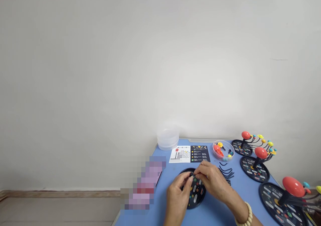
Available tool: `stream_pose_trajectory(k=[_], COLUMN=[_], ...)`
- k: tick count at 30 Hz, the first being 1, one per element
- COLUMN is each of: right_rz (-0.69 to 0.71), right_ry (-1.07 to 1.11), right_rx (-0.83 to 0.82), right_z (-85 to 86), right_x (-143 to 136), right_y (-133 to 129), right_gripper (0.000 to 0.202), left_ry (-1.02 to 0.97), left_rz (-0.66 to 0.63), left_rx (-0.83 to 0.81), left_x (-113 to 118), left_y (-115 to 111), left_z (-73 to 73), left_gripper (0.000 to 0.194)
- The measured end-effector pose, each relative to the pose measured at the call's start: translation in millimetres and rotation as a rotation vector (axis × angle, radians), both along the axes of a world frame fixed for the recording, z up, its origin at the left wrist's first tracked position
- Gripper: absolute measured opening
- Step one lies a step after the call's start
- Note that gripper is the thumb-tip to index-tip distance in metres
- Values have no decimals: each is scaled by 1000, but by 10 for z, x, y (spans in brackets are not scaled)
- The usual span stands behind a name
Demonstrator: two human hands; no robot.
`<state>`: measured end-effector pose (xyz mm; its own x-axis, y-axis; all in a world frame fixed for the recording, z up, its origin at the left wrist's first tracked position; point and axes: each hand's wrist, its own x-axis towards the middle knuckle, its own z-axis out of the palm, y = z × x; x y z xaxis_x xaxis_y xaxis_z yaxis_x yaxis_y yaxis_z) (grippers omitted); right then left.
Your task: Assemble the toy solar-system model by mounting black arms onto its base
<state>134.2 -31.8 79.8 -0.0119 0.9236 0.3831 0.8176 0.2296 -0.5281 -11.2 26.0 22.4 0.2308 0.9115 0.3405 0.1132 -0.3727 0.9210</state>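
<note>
My left hand [178,194] and my right hand [212,179] meet over a round black base [198,196] printed with coloured planets. Both are closed in a pinch, fingertips almost touching, around a small black plastic part [192,174]. The fingers cover most of that part, so its full shape is hidden. Just right of my right hand lie several curved black rods [227,173], spread in a row on the blue table [160,206]. Behind the base rests a printed instruction sheet [181,155] with a diagram on its white half.
Three assembled solar system models with red balls, one nearest [293,187], line the right side. A clear round dish [214,157] holds red, yellow and black pieces. Stacked clear containers [168,139] stand at the back left corner. A blurred pinkish object [147,182] is at the left edge.
</note>
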Motion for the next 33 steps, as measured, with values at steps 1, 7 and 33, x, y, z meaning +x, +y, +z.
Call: stream_pose_trajectory(k=[1, 7, 33], right_rz=[-5, -18, -424], right_ry=[-10, -140, -99], right_rx=[-14, -43, 13], right_z=[-19, -139, -151], right_x=[-4, -30, 732], right_y=[0, 3, -574], right_gripper=[22, 22, 26], left_ry=[49, 396, 599], left_rz=[19, 37, 54], left_rx=[40, 248, 224], left_x=[-13, -83, -74], left_y=[10, -14, -45], left_z=[-12, 45, 61], left_gripper=[24, 18, 14])
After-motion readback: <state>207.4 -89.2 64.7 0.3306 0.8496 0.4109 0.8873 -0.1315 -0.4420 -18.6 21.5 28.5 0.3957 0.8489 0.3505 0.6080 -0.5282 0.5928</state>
